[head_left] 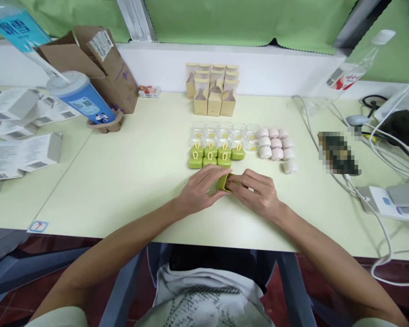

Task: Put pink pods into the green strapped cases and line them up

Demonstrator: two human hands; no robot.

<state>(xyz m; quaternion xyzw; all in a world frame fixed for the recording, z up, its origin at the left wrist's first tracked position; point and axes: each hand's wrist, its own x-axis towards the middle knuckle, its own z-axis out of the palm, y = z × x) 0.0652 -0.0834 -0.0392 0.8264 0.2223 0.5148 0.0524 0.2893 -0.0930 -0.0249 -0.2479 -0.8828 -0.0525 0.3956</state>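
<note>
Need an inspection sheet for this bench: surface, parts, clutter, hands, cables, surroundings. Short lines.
Surface: pale table, seam on the left side.
Job's things: one green case in hand; more green cases with yellow loops in rows beyond; clear containers behind those; pale rounded pieces to their right; open-topped cartons at the back.
Clutter: white boxes, cardboard box and blue tub left; clear bottle and a pixelated item right.
Hands: left hand grips the case; right hand has fingers at its opening.
Cables: white cables tangled at right.
Surroundings: green covering behind, red floor below.
</note>
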